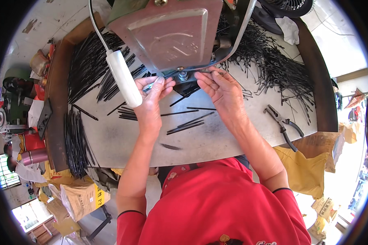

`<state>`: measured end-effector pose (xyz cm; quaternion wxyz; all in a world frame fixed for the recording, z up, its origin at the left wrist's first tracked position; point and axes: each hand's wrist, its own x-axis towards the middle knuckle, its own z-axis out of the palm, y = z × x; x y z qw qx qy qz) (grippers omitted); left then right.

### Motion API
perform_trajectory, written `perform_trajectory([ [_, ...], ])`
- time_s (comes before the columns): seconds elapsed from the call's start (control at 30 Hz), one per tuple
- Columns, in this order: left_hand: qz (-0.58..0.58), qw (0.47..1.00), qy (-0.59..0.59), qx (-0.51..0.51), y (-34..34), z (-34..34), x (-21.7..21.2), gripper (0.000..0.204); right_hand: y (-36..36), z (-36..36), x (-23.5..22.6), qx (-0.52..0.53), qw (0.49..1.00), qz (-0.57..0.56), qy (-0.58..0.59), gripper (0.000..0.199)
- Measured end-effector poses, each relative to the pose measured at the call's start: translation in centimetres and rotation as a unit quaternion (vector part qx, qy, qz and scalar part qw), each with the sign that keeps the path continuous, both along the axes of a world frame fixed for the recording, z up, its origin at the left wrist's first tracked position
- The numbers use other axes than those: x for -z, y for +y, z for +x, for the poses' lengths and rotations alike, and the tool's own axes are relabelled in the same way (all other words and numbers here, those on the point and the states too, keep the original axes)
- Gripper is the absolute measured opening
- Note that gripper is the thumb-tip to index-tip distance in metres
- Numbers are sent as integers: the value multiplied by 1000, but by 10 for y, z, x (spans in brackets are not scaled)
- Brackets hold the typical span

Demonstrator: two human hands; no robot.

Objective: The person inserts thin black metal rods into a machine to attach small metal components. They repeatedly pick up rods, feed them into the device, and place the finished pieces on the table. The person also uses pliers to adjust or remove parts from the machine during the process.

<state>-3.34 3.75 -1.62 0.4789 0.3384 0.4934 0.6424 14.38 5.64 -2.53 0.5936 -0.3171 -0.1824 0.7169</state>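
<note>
My left hand (pixel 151 96) pinches a thin metal rod (pixel 150 85) and holds it up to the base of a grey press machine (pixel 171 32). My right hand (pixel 221 87) is just to the right, its fingertips on a small black rod (pixel 206 72) at the machine's bolt (pixel 183 75). A white-handled lever (pixel 124 78) hangs down beside my left hand. Several loose black rods (pixel 184 122) lie on the metal tabletop (pixel 216 139) under both hands.
A big pile of straight black rods (pixel 90 65) lies at the left, another bundle (pixel 75 143) at the near left edge. Tangled black pieces (pixel 278 69) heap at the right. Pliers (pixel 284 124) rest near the right edge. Cardboard boxes (pixel 79 196) stand on the floor.
</note>
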Motion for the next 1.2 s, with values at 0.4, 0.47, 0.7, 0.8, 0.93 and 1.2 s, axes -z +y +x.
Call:
perform_trajectory([
  [0.4,-45,998,-49,-11,-4,-5,-3,18,-6,1,-17,-18,996,48,-71,19],
  [0.47,-52,997,-54,-7,-5,-7,-1,19,-7,1,-12,-16,997,29,-64,19],
  [0.7,-59,995,-74,-6,-2,-7,1,18,-8,-2,-10,1,997,31,-75,20],
  [0.8,-41,997,-63,-5,-4,-5,-5,18,-8,0,-16,1,996,43,-76,20],
  [0.93,-52,997,-56,12,-1,-2,-3,11,-5,3,-12,6,997,34,-71,21],
  [1.2,-81,989,-114,48,0,-8,5,15,-11,1,-17,18,993,51,-102,22],
])
